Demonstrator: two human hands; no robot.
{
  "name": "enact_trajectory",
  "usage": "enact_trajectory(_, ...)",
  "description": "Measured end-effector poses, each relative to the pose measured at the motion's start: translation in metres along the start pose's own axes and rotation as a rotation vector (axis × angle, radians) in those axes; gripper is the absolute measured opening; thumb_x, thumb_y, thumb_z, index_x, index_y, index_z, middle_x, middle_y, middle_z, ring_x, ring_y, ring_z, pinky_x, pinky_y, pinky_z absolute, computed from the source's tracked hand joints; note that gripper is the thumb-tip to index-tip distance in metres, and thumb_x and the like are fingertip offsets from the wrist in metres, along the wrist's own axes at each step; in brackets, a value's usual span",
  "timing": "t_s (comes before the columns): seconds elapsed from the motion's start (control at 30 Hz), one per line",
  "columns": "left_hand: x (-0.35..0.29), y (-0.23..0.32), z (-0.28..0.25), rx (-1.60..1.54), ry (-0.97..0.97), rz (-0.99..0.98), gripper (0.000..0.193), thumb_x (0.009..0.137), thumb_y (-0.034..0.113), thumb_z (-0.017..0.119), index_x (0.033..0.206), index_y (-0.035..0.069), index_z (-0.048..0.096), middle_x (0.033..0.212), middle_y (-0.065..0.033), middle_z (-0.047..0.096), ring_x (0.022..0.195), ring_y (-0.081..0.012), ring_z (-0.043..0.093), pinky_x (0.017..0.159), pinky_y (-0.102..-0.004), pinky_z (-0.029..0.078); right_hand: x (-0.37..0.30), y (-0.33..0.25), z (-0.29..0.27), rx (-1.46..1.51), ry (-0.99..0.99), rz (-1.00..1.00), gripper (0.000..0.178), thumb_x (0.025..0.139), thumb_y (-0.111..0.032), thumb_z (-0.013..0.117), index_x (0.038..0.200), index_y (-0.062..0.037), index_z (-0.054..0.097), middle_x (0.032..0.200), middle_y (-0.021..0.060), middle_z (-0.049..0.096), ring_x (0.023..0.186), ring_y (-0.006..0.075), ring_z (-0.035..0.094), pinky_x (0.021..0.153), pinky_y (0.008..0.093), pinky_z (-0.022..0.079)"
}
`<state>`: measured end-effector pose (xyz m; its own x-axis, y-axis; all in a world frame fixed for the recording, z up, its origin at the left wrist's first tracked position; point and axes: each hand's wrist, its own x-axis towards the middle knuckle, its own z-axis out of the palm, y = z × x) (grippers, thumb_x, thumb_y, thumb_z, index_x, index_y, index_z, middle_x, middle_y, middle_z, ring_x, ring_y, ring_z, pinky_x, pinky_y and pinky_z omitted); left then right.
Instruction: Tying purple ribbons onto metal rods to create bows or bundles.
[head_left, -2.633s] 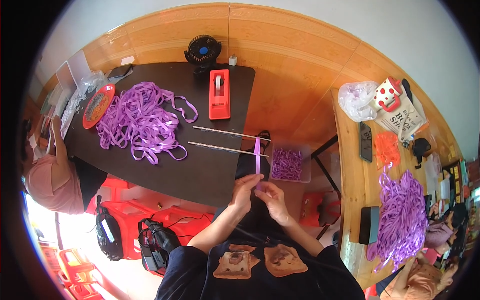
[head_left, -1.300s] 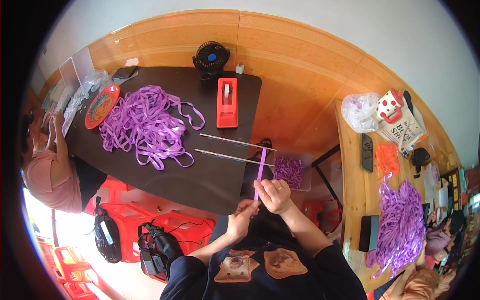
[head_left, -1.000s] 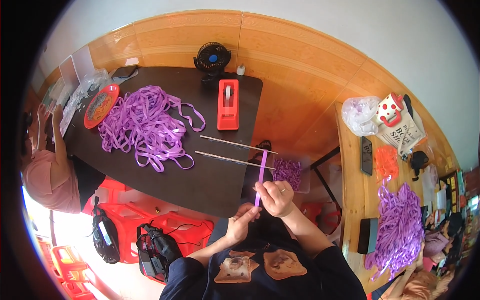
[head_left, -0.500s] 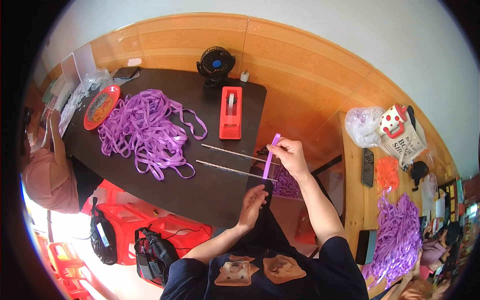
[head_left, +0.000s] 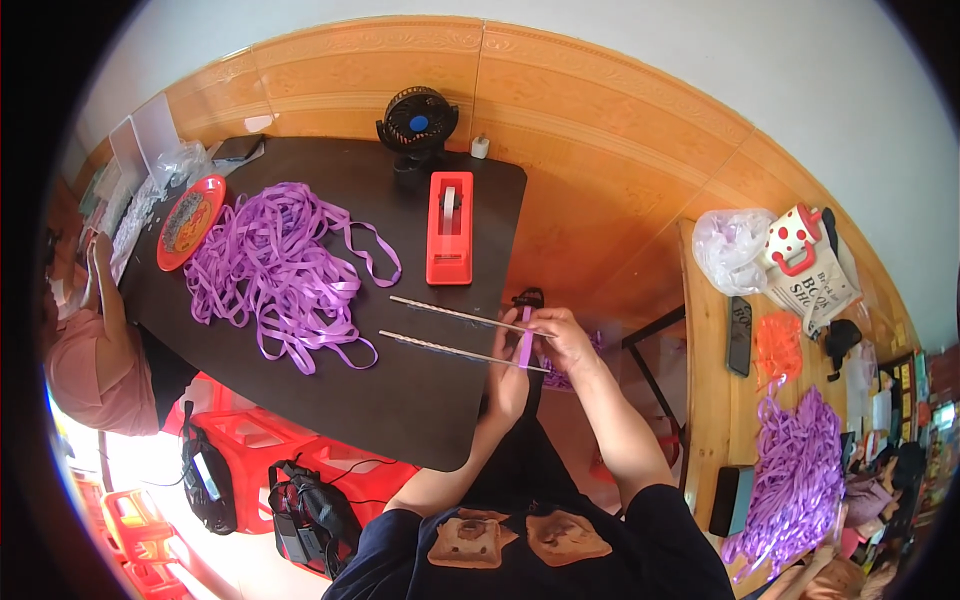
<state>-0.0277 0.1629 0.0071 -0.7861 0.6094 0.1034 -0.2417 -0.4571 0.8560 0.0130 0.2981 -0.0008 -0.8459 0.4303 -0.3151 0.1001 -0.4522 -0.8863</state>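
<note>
At frame centre, both hands pinch a purple ribbon strip [head_left: 525,345] running upright: right hand [head_left: 565,338] topmost, left hand [head_left: 508,375] below.

Bright daylight floods the scene, evenly lit up top. Lower left blows out in white glare near the red stools [head_left: 250,455]. Fisheye bends the wooden wall [head_left: 600,110] hard; black corners ring everything, edges go soft.
</note>
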Motion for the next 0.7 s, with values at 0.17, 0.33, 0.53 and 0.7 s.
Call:
enact_trajectory(0.17,-0.005,-0.003,-0.003,0.041,0.029,0.036,0.015,0.094,0.013,0.056,0.099,0.000,0.063,0.131,-0.0097,0.049,0.118,-0.0167,0.047,0.097,-0.0335,0.039,-0.029,0.020,0.020,0.185,0.083,0.157,0.012,0.086,-0.013,0.063,0.093,-0.0044,0.068,0.083,0.0043,0.068,0.071,0.0138,0.064,0.063,0.0256,0.051)
enact_trajectory(0.33,-0.019,0.014,0.002,-0.115,0.011,-0.044,0.014,0.093,0.012,0.058,0.093,0.001,0.067,0.115,-0.0071,0.060,0.108,-0.0165,0.053,0.095,-0.0317,0.040,-0.073,0.030,0.036,-0.077,0.304,-0.169,0.020,0.087,-0.009,0.060,0.105,-0.0022,0.066,0.095,0.0029,0.068,0.087,0.0107,0.062,0.073,0.0213,0.047)
enact_trajectory(0.53,-0.032,0.022,-0.002,-0.212,0.106,-0.235,0.015,0.091,0.006,0.057,0.098,0.000,0.068,0.096,-0.0102,0.069,0.089,-0.0166,0.063,0.088,-0.0295,0.047,-0.103,0.036,0.058,0.071,0.122,-0.371,0.032,0.083,0.003,0.061,0.116,0.0023,0.060,0.106,0.0077,0.066,0.102,0.0157,0.060,0.092,0.0280,0.046)
enact_trajectory(0.7,-0.033,0.022,-0.001,-0.243,0.114,-0.284,0.017,0.091,0.003,0.054,0.102,0.000,0.067,0.101,-0.0105,0.068,0.091,-0.0172,0.063,0.087,-0.0297,0.046,-0.104,0.038,0.070,-0.086,0.178,-0.495,0.017,0.086,0.002,0.062,0.103,0.0022,0.062,0.091,0.0045,0.066,0.084,0.0102,0.061,0.077,0.0229,0.048)
